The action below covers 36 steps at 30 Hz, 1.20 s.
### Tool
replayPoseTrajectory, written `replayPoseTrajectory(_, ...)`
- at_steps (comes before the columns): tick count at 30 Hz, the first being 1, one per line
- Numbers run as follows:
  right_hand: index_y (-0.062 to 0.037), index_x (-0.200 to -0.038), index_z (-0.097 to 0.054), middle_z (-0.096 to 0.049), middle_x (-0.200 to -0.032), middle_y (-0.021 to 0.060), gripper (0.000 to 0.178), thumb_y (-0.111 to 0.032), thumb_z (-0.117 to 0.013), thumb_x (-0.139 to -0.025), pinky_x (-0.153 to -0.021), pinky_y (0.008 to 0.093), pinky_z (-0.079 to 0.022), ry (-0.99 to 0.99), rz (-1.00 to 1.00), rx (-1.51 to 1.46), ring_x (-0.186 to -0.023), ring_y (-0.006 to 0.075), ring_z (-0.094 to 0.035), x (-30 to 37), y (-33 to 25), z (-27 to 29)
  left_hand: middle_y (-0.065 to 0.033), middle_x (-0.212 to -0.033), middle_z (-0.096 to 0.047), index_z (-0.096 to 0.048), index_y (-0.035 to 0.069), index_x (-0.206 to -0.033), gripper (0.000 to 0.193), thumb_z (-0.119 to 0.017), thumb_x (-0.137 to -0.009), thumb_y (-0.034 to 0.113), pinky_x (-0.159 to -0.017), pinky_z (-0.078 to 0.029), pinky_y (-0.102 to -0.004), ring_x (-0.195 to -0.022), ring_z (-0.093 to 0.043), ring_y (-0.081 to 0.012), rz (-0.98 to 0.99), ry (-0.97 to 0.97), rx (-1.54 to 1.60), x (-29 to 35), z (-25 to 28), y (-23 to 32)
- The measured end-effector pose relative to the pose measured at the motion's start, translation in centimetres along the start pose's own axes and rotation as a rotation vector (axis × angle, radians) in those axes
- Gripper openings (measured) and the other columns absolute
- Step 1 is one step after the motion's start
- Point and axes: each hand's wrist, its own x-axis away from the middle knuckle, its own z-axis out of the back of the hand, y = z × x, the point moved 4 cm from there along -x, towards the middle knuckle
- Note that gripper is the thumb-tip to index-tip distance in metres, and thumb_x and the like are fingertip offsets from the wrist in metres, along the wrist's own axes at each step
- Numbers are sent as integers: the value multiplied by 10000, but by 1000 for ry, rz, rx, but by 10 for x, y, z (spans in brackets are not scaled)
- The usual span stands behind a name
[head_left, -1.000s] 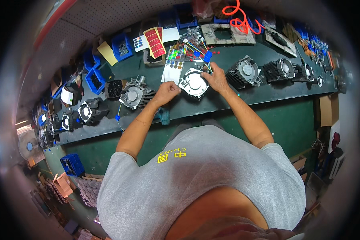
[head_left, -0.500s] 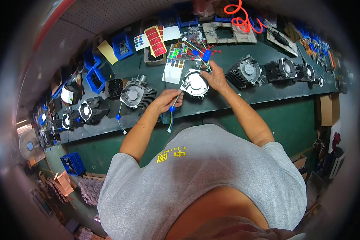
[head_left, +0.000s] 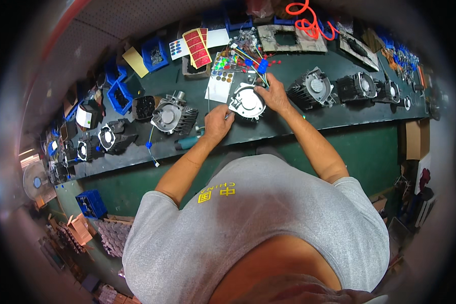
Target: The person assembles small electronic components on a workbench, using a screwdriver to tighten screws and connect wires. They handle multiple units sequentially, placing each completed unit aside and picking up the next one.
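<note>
A round silver-faced unit with a dark finned body (head_left: 249, 103) sits on the dark green workbench in front of me. My right hand (head_left: 275, 95) grips its right side, thumb on the rim. Just above that hand, thin coloured wires with a blue ring (head_left: 262, 66) spread over the bench. My left hand (head_left: 219, 123) is closed with curled fingers at the unit's lower left edge; whatever lies in them is hidden. A teal-handled tool (head_left: 187, 142) lies partly under my left forearm.
Similar finned units stand to the left (head_left: 170, 117) and right (head_left: 313, 88). Sticker sheets (head_left: 197, 48), blue parts bins (head_left: 154, 54) and a cut-out plate (head_left: 292, 39) line the back. An orange coiled hose (head_left: 309, 25) hangs at the back right.
The wire with a blue ring that hung from my left hand over the bench edge no longer shows. My left hand has turned and its fingers are curled in. My right hand has barely moved.
</note>
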Motion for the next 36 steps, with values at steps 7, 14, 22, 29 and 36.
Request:
replayPoseTrajectory(7, -10, -1136, -635, -736, -946, 142, 343, -151, -788, -863, -725, 374, -521, 25, 62, -5, -750, 231, -618, 1, 3, -5, 11, -811, -655, -704, 46, -985, 137, -696, -1004, 182, -661, -522, -247, -730, -632, -113, 676, -339, 892, 19, -27, -45)
replayPoseTrajectory(14, -10, -1123, -639, -723, -909, 108, 344, -173, -797, -865, -646, 339, -497, 64, 131, 30, -647, 157, -556, 0, 5, -5, -3, -850, -669, -704, 44, -1063, 170, -705, -1017, 208, -666, -580, -275, -684, -620, -100, 962, -720, 1187, 7, -19, -48)
replayPoseTrajectory(22, -12, -1114, -640, -714, -891, 104, 337, -187, -790, -869, -645, 340, -494, 59, 98, 4, -651, 155, -555, 1, 10, -6, 0, -765, -659, -654, 24, -788, 227, -758, -929, 168, -614, -503, -330, -670, -635, -131, 74, -59, -5, 0, 6, 1)
replayPoseTrajectory(29, -12, -1122, -643, -716, -870, 106, 349, -185, -797, -861, -623, 347, -485, 38, 62, 20, -622, 158, -552, 2, 2, -5, -15, -848, -641, -680, 44, -1001, 159, -664, -1020, 201, -687, -635, -263, -735, -642, -100, 1005, -481, 1166, 15, -16, -34)
replayPoseTrajectory(36, -14, -1130, -645, -715, -879, 103, 358, -189, -798, -858, -604, 345, -476, 49, 78, 39, -600, 149, -531, -1, 7, -7, 15, -801, -630, -640, 59, -878, 168, -763, -958, 140, -629, -561, -265, -673, -623, -100, 751, -412, 1105, 15, -34, -50)
